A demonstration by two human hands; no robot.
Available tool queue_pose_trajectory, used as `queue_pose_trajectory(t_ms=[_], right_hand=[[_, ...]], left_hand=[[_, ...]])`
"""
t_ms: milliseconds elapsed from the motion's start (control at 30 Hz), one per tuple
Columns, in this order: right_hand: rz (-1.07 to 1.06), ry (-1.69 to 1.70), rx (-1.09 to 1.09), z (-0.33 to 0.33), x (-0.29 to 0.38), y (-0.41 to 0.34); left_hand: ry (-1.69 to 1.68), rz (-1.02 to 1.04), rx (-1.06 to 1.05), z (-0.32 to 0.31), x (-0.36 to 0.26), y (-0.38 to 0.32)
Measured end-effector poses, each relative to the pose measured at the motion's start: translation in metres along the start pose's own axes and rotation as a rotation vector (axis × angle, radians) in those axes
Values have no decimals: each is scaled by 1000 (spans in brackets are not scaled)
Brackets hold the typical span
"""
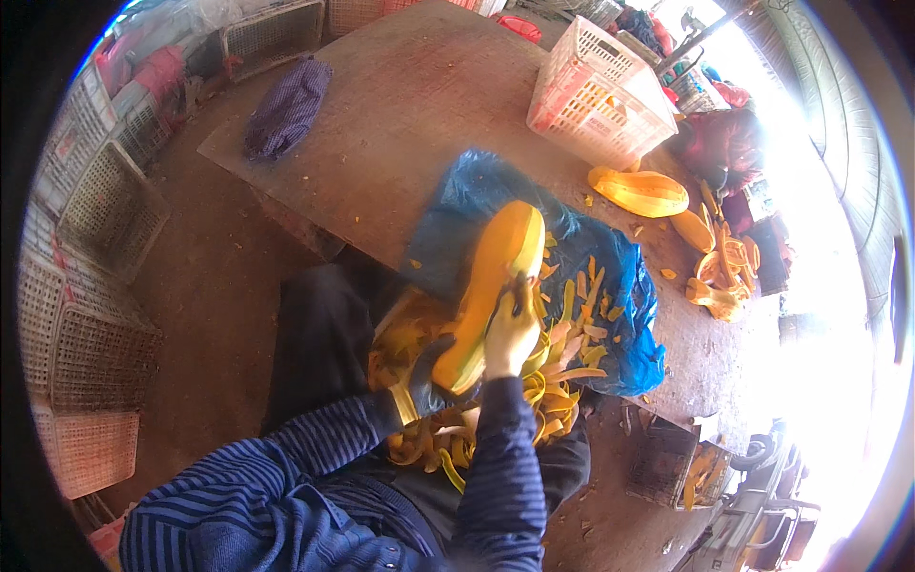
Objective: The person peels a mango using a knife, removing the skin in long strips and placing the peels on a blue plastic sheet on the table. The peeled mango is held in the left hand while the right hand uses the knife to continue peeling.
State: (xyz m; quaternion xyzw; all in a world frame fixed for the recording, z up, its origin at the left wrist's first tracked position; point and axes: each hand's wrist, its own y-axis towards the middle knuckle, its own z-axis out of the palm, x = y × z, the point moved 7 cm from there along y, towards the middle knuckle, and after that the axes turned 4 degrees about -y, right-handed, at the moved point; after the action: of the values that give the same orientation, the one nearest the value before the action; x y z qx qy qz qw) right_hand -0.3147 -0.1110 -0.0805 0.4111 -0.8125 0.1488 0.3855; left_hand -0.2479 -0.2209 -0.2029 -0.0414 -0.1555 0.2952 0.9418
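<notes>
A long orange-yellow squash (493, 279) lies slantwise before me, its lower end over my lap and its upper end above a blue plastic sheet (457, 222). My left hand (429, 382), in a dark glove, grips the squash's lower end. My bare right hand (515, 322) is closed around a small dark-handled tool, perhaps a peeler, against the squash's right side; the fingers hide most of it. Curled strips of peel (554, 393) heap below and beside my right hand. Shorter peel pieces (590, 314) lie scattered on the blue plastic.
On the wooden table (400, 93) stand a pink-and-white plastic crate (600, 100) and a purple cloth item (289, 107). A peeled squash (640, 191) and cut squash pieces (722, 272) lie to the right. Stacked crates (100, 350) line the left; a person (722, 146) is beyond the table.
</notes>
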Motion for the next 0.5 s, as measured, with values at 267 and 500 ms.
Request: queue_pose_trajectory(t_ms=[267, 500], right_hand=[[-111, -281, 18, 30, 24, 144], [-44, -301, 99, 34, 20, 163]], left_hand=[[-67, 46, -165, 10, 0, -9], [32, 79, -239, 7, -4, -9]])
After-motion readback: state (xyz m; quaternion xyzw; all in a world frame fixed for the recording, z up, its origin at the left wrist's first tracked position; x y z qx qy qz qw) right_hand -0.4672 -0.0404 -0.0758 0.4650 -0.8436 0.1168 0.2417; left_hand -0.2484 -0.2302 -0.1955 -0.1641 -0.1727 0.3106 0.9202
